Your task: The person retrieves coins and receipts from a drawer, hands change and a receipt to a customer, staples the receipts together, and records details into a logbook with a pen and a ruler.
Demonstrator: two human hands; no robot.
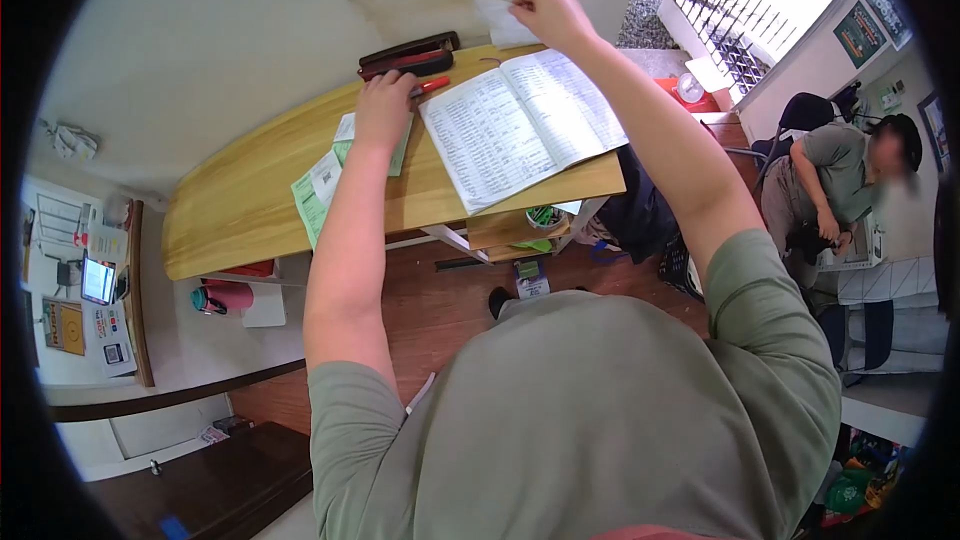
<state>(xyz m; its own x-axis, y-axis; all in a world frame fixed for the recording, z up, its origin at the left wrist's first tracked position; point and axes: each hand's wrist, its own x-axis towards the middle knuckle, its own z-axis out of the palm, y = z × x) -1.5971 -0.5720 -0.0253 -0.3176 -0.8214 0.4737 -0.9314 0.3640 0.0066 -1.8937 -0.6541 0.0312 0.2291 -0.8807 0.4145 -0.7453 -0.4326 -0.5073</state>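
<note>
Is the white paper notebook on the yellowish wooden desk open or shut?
Open: the white paper notebook lies spread on the yellowish wooden desk, pages showing either side of its fold.

Head-worn wide view, facing forward and down, close above torso [590,420], desk [240,205] beyond

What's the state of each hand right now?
Left hand: at the orange-red pen; whether its grip is closed can't be told.
Right hand: closed, holding a white sheet.
</note>
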